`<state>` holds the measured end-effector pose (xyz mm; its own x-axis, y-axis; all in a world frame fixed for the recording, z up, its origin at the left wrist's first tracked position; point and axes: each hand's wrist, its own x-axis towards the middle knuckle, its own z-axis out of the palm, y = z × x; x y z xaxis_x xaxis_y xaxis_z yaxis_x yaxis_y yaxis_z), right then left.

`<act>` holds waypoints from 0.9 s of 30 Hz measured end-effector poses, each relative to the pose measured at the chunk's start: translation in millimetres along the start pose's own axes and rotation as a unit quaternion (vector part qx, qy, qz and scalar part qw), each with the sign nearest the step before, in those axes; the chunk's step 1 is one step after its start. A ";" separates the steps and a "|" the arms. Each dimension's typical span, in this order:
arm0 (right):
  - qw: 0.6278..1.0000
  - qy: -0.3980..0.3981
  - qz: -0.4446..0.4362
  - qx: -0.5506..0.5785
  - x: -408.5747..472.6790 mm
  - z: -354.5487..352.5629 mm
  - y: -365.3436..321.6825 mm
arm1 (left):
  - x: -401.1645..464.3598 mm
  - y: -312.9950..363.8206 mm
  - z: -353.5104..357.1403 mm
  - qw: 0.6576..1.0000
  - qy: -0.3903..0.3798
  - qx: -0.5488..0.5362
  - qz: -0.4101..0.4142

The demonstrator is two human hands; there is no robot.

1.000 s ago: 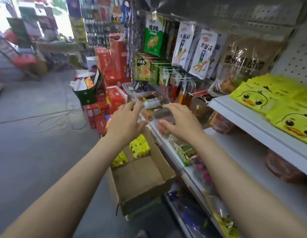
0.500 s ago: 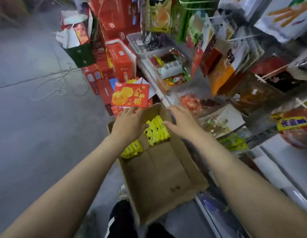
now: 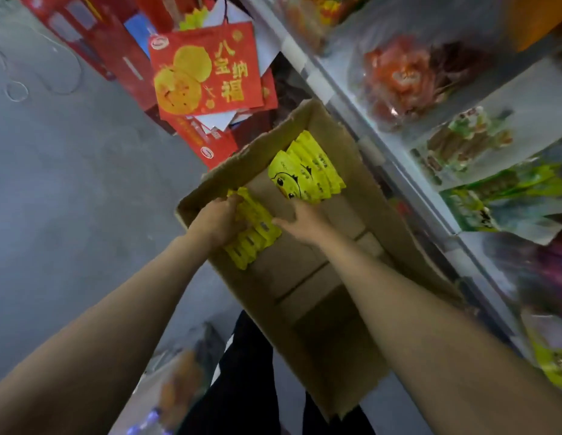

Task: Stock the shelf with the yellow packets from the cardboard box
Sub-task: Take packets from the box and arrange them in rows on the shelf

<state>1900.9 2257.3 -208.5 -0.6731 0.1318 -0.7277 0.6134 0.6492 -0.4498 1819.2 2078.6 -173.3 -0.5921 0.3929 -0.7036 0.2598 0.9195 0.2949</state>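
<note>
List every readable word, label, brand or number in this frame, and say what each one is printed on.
"八宝纳福": large yellow characters on the red gift box standing on the floor beyond the cardboard box.
Oval logo at that red box's top left corner: too small to read.
Dark print on the yellow duck-face packets in the cardboard box: too blurred to read.
Labels on the snack bags on the shelf: too blurred to read.
</note>
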 end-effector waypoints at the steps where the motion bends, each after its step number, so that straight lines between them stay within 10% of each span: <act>1: 1.000 -0.007 0.009 0.019 10.7 10.9 -2.4 | 5.7 -4.0 2.4 1.000 -0.005 -0.006 0.001; 18: 0.968 -0.008 0.113 0.225 54.6 42.4 34.7 | 71.9 -18.7 14.9 0.991 -0.039 -0.027 0.122; 27: 0.945 0.027 0.153 0.288 18.4 36.1 83.4 | 112.9 -52.6 39.8 0.945 -0.242 0.155 0.156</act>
<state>1954.5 2286.8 -278.1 -0.4391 0.2960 -0.8483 0.8950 0.0612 -0.4419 1769.0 2074.2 -293.9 -0.0519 0.5258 -0.8490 0.6191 0.6840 0.3858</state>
